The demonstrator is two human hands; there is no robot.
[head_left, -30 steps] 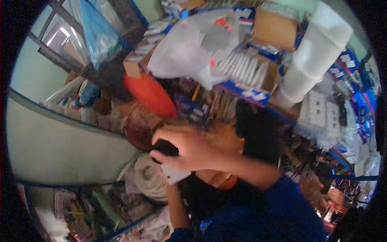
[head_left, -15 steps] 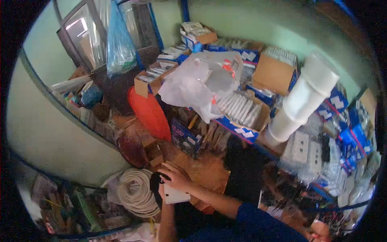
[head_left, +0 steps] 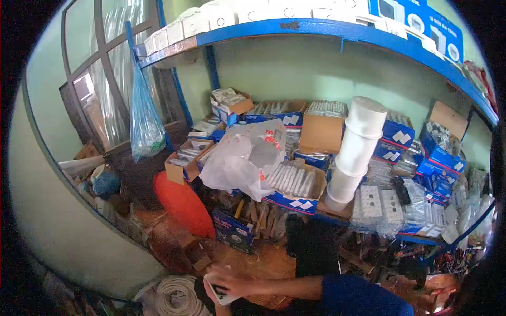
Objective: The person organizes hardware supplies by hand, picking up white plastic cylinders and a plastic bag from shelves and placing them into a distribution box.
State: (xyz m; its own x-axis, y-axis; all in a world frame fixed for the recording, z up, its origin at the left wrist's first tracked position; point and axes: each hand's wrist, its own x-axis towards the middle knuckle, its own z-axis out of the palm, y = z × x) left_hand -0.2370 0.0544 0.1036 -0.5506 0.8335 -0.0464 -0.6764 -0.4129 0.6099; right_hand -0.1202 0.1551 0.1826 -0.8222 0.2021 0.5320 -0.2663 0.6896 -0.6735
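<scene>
Your right sleeve (head_left: 363,297), near side, right of centre: deep navy blue, going almost black in the shaded parts. Reads as one solid colour; stitching and any print too soft to make out. Its cuff edge sits around your elbow, roughly straight across the arm. Can't tell short cut from rolled up. Past it, your right forearm (head_left: 292,287) is bare, slimming toward the wrist. Right hand (head_left: 237,285) bare, fingers blurred. Left hand (head_left: 216,306) bare where visible. Black patch (head_left: 314,250) near centre-right could be your trouser leg; can't confirm.
</scene>
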